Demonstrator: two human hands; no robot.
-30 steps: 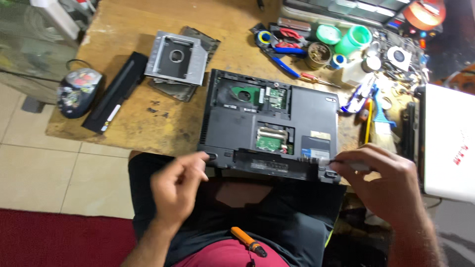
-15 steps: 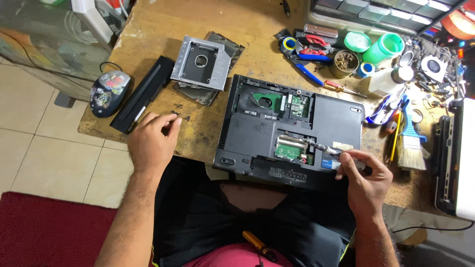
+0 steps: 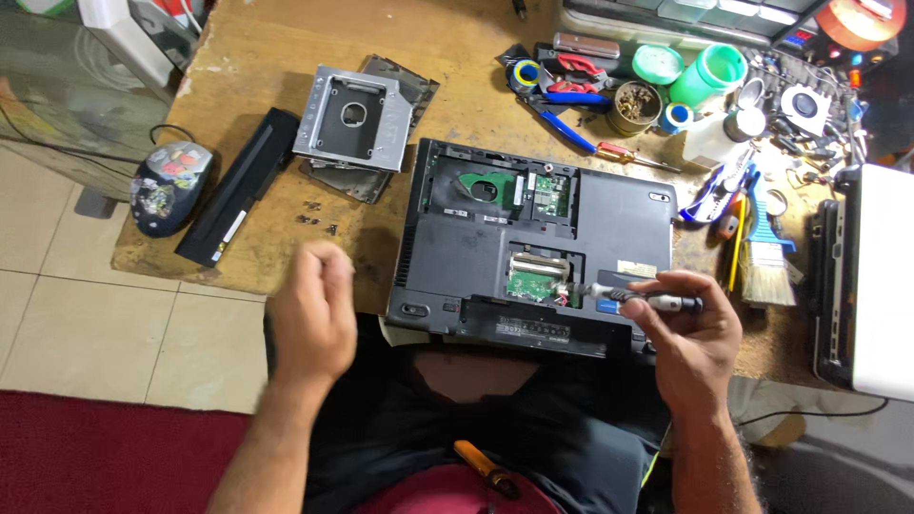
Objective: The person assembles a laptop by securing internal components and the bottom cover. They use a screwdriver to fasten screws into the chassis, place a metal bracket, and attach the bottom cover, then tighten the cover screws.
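Note:
A black laptop (image 3: 609,214) lies upside down on the wooden table, its bottom covers off and green circuit boards showing. My right hand (image 3: 693,333) grips a slim grey screwdriver (image 3: 636,298) held level, its tip at the open memory bay (image 3: 531,276). My left hand (image 3: 312,309) hovers blurred at the table's front edge, left of the laptop, fingers curled loosely with nothing seen in them. Tiny dark screws (image 3: 319,222) lie on the wood just beyond it.
A silver drive caddy (image 3: 352,119) rests on a dark cover plate, with a long black battery (image 3: 238,186) and a mouse (image 3: 169,186) further left. Pliers, tape rolls, green tubs, a brush (image 3: 764,257) and small fans crowd the back right. A white device (image 3: 881,276) is at the right edge. An orange-handled tool (image 3: 481,464) lies in my lap.
My left hand has come back from the table top beside the battery toward the front edge. My right hand has turned the screwdriver level, with its tip at the memory bay.

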